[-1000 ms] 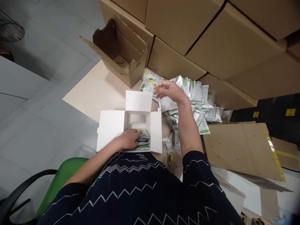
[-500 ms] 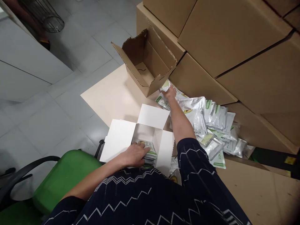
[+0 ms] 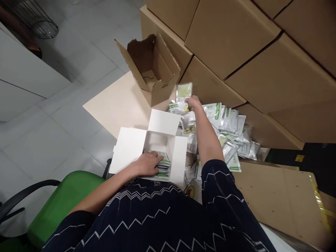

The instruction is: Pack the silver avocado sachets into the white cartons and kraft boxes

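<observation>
My left hand reaches into an open white carton, its fingers lying on a row of packets. These packets are white and green and stand packed inside; the hand covers part of them. Farther off, my right hand has its fingers closed on the lower edge of a foil sachet with a pale green face, which is tilted up. Beneath that hand spreads a loose heap of silver-white pouches printed with green labels and avocados.
A torn-edged brown cardboard box stands open behind the carton on a beige board. Stacked large cartons form a wall at the back right. A green chair is at my left. Flattened cardboard lies at the right.
My right hand has lifted a sachet up from the heap, and its pale green face now shows. My left hand stays in the white carton. The view has shifted slightly right.
</observation>
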Tool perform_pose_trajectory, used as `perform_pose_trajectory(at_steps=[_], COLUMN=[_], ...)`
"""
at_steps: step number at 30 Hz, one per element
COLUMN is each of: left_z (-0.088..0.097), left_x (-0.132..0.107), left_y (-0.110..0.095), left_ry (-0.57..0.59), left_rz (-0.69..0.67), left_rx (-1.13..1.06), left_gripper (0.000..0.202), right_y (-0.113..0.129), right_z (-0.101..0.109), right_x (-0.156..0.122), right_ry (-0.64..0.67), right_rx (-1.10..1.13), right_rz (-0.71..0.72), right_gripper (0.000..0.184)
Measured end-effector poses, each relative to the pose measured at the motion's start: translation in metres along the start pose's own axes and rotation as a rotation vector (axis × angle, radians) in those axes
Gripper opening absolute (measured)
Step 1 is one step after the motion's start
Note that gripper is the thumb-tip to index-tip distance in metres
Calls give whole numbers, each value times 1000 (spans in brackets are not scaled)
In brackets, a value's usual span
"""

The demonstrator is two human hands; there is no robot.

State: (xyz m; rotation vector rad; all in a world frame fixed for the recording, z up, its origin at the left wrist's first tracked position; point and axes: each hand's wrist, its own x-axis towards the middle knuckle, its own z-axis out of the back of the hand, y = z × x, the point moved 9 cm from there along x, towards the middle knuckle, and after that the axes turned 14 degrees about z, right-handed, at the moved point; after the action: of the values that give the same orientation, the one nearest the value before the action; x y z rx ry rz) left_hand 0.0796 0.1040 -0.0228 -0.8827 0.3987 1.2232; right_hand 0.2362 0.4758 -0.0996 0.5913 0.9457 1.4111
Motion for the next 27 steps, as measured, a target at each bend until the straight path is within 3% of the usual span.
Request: perform_pose_trajectory(at_steps=[4,8,13,20,22,24,27], left_z=[-3,-6,-9,-10,-8,-6,-5], left_x=[0,-2,1,3,1,-1,-1], left_y=[1,1,3,2,0,-3,-5], left_ry=[-26,-45,-51,-32,-27,-17,-3], left_rz=[-2,-7,-17,-27,-24,-21,-14], left_rx=[14,22,45,58,65,72,85], left_gripper=[56,58,59,58,58,58,57], right_y=[10,23,33,27,43,74,136], right_z=[24,40,76,116,130,136,123], right_x=[-21,-44,-81,-143,-162,-185,-224], right_ry=[-112,-77,-165,-247,-238,-160,60], right_rx=[318,552,636,607,528,433,246], right_rz=[-30,-5,94,70,167,301,493], right_gripper=[36,40,38,38,40,43,42])
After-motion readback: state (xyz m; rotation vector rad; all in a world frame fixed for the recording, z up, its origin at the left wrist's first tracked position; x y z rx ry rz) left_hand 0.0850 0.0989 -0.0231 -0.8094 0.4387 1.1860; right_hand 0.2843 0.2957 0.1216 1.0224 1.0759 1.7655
